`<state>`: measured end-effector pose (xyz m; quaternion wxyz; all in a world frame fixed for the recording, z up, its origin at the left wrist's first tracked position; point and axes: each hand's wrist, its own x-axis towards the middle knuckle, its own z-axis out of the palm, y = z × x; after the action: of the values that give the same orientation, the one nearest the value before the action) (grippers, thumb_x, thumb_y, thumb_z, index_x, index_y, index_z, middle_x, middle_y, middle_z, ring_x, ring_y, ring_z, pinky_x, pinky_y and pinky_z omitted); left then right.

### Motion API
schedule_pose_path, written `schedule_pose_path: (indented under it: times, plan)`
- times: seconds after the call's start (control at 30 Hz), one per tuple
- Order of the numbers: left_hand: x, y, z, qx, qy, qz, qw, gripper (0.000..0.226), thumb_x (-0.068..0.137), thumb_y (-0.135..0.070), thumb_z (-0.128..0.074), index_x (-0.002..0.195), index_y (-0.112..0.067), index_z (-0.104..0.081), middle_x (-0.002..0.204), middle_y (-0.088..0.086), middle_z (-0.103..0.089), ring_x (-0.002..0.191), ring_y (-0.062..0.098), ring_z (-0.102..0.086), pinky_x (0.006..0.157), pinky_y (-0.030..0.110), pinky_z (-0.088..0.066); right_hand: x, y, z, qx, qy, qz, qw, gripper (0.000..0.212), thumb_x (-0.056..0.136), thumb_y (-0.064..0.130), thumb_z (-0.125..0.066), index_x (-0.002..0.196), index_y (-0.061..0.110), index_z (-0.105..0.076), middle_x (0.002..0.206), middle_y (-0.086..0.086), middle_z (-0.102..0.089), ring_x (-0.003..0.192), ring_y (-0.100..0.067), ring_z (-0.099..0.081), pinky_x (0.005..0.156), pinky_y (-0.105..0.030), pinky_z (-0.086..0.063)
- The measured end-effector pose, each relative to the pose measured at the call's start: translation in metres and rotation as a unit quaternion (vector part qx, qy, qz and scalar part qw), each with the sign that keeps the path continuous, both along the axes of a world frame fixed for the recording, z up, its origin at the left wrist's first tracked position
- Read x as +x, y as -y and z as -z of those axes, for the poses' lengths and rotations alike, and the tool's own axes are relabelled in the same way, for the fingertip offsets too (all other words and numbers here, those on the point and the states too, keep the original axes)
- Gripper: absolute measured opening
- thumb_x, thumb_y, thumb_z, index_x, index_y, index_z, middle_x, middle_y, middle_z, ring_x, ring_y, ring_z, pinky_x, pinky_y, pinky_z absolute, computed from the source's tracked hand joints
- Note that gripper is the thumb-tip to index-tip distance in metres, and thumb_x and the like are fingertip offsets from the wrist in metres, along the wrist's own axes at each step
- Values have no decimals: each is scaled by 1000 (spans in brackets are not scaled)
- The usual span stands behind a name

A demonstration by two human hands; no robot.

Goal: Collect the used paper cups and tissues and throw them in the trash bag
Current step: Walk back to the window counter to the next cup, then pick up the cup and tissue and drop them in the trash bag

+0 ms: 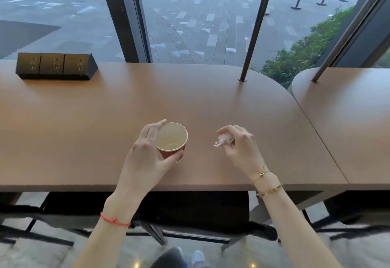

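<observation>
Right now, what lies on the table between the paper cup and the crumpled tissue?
Nothing: the head view shows only bare brown table between paper cup and crumpled tissue.

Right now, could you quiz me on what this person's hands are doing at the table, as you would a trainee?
1. True or false: the left hand grips the paper cup.
2. What does the right hand pinch? A) spoon B) crumpled tissue C) lid
3. Fill in: the black socket box sits at the table's far ____ side.

Key: 1 true; 2 B; 3 left.
</observation>
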<state>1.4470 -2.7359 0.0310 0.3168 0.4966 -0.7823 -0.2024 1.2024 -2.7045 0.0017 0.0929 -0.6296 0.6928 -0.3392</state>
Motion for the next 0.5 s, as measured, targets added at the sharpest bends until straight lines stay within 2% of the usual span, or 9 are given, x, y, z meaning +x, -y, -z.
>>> schedule_pose_path:
  times: [0.1, 0.23, 0.33, 0.4, 0.5]
  plan:
    - [0, -25, 2, 1, 12, 41, 999, 78, 72, -48, -73, 140, -27, -41, 131, -14, -48, 109, 4, -51, 86, 23, -42, 0, -47, 1, 3, -9, 39, 999, 19, 84, 9, -60, 100, 20, -64, 97, 8, -63, 95, -8, -54, 80, -18, -44]
    - [0, -57, 6, 2, 17, 116, 993, 77, 73, -47, -74, 140, -31, -39, 127, -18, -46, 90, -9, -50, 77, 17, -40, 8, -111, 4, 15, 6, 107, 994, 21, 86, 11, -61, 103, 21, -62, 97, 9, -60, 93, -8, -54, 81, -20, -48]
    - [3, -77, 11, -1, 18, 176, 984, 77, 74, -43, -76, 140, -31, -38, 129, -17, -46, 96, -3, -47, 79, 18, -41, 23, -160, 10, 17, 14, 174, 985, 23, 86, 9, -61, 105, 20, -63, 99, 7, -61, 91, -8, -55, 79, -10, -44]
    - [7, -89, 14, -2, 22, 210, 977, 78, 74, -42, -77, 141, -31, -39, 131, -15, -46, 103, 3, -48, 81, 20, -42, 38, -193, 15, 23, 23, 219, 975, 23, 86, 9, -60, 107, 18, -63, 101, 4, -62, 95, -9, -55, 81, -15, -47]
    - [15, -108, 16, -5, 21, 255, 967, 79, 73, -41, -79, 140, -32, -39, 132, -15, -47, 104, 3, -46, 79, 13, -37, 67, -242, 22, 27, 42, 281, 959, 24, 84, 7, -61, 105, 19, -64, 101, 4, -62, 93, -7, -55, 82, -20, -48]
